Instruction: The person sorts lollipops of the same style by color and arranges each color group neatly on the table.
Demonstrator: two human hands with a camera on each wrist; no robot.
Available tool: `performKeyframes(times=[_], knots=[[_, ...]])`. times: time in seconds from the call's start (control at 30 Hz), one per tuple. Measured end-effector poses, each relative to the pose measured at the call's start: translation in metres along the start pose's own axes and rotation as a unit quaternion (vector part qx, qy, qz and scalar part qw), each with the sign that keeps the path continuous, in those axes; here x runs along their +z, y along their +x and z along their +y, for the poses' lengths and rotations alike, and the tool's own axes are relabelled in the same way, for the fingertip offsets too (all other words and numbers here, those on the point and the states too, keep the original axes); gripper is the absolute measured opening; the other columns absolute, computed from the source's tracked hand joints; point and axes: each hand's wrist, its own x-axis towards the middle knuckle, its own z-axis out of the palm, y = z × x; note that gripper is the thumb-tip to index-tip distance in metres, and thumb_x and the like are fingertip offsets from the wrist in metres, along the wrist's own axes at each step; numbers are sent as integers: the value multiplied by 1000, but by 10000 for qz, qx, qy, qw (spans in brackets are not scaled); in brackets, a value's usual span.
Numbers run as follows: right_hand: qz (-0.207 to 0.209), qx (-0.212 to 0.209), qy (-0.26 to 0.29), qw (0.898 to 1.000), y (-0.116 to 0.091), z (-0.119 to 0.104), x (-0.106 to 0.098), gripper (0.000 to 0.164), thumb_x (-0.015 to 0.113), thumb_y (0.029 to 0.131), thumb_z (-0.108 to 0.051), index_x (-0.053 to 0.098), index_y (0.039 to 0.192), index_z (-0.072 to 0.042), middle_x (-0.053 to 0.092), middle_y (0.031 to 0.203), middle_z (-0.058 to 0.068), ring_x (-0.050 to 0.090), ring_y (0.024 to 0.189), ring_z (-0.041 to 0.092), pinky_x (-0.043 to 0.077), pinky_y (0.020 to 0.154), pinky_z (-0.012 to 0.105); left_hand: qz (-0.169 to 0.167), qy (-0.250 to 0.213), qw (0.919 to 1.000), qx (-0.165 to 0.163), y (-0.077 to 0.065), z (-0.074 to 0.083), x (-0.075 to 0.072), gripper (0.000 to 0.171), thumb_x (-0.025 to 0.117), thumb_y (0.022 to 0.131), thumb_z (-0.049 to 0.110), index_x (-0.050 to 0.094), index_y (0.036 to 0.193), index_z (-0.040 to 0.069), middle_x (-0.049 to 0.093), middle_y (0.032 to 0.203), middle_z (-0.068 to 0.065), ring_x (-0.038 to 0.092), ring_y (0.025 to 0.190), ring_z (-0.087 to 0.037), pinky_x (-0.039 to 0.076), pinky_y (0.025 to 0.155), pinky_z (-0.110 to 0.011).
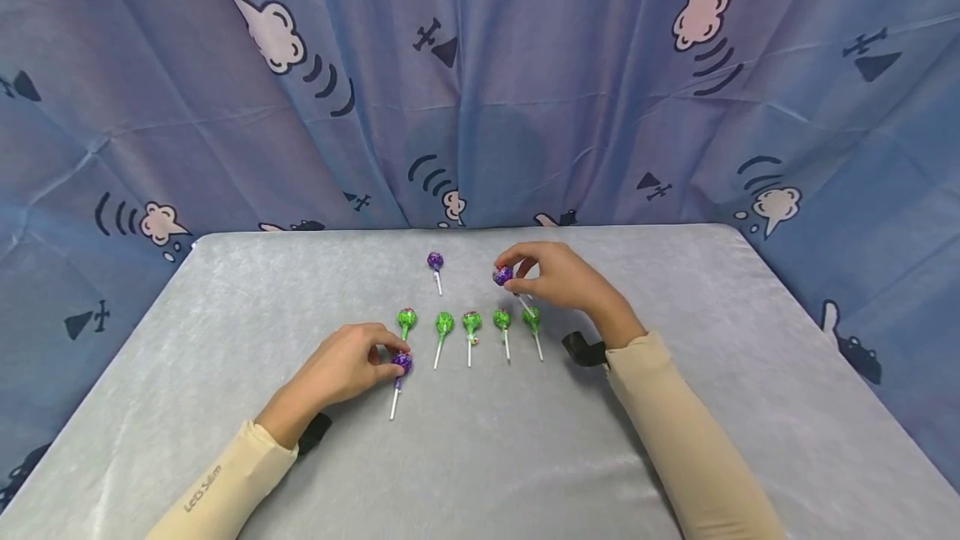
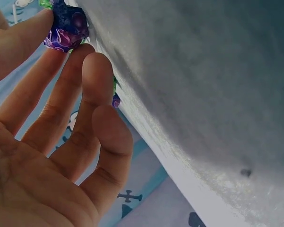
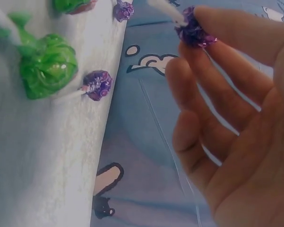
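Note:
At the left end of a row of green lollipops, my left hand [image 1: 348, 365] pinches a purple-wrapped lollipop [image 1: 402, 363] by its round head, between thumb and fingertips. Its white stick points toward the front. In the left wrist view the purple wrapper [image 2: 66, 28] shows between thumb and fingers. My right hand [image 1: 558, 277], behind the row's right end, pinches another purple lollipop [image 1: 502, 275] by the head. The right wrist view shows that lollipop [image 3: 193, 30] at the fingertips, its stick pointing away from the palm. The remaining fingers of both hands bend loosely.
Several green lollipops [image 1: 471, 322] lie side by side, sticks toward the front. Behind them lies a purple lollipop [image 1: 435, 261]; the right wrist view shows two purple ones on the grey-covered table [image 1: 480, 465]. A blue patterned curtain [image 1: 495, 107] hangs behind.

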Motion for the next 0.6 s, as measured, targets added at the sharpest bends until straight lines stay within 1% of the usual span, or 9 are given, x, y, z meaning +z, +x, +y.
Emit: performKeyframes(times=[0.17,0.33,0.47,0.53,0.6], knots=[[-88,165,46,9998,3,0,0,31,75,89,-19,70,120,-19,71,115,-1,64,102,18,50,77,32,-16,0,10000,-9,1,0,-1,24,83,80,21,79,103,17,67,84,8,50,69,-5,39,62,-23],[-19,249,178,9995,5,2,3,31,76,88,-19,70,118,-19,71,115,0,64,103,19,51,78,34,14,-23,10000,-51,3,-1,-1,24,83,80,21,79,103,17,67,84,9,50,69,-5,39,62,-23],[42,479,333,9983,5,0,11,30,77,88,-19,71,117,-18,71,113,3,64,103,22,52,78,33,-86,-117,9999,-78,2,-2,1,23,83,80,22,78,102,18,69,88,9,51,71,-5,40,63,-23],[78,497,375,9980,4,-5,16,29,77,87,-20,71,116,-17,71,113,5,64,102,23,52,78,32,-142,-171,9997,-92,1,-3,1,22,83,81,23,78,102,18,70,90,8,52,72,-6,40,64,-23],[110,427,417,9982,3,-11,21,29,78,87,-21,72,114,-16,72,112,5,64,100,23,51,76,32,-130,-232,9996,-106,1,-4,1,22,83,81,23,78,102,18,71,91,8,52,73,-6,41,64,-23]])
